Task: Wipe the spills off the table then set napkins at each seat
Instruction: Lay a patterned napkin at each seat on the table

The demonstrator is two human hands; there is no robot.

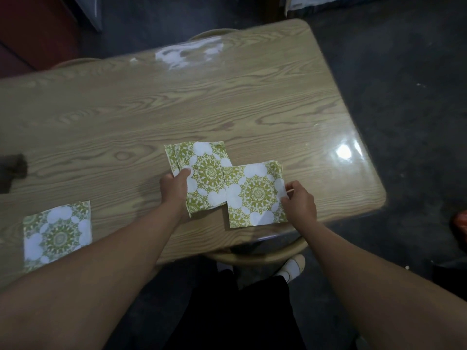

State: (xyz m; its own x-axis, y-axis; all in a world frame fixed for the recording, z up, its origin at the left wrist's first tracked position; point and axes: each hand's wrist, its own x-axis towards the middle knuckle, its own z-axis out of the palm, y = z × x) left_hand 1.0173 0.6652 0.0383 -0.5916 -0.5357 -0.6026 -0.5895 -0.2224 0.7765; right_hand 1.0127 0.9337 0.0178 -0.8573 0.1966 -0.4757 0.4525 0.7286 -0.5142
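Green medallion-print napkins (207,170) lie apparently stacked in left hand (174,190)

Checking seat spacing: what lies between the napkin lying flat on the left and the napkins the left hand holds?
Only bare tabletop, in the head view, between the flat napkin and the stack in the left hand.

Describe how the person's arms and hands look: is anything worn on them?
Both forearms, the left forearm and the right forearm, are bare as far as the picture shows; no sleeve is visible. The left hand and the right hand have no gloves, and no watch or bracelet shows at either wrist.
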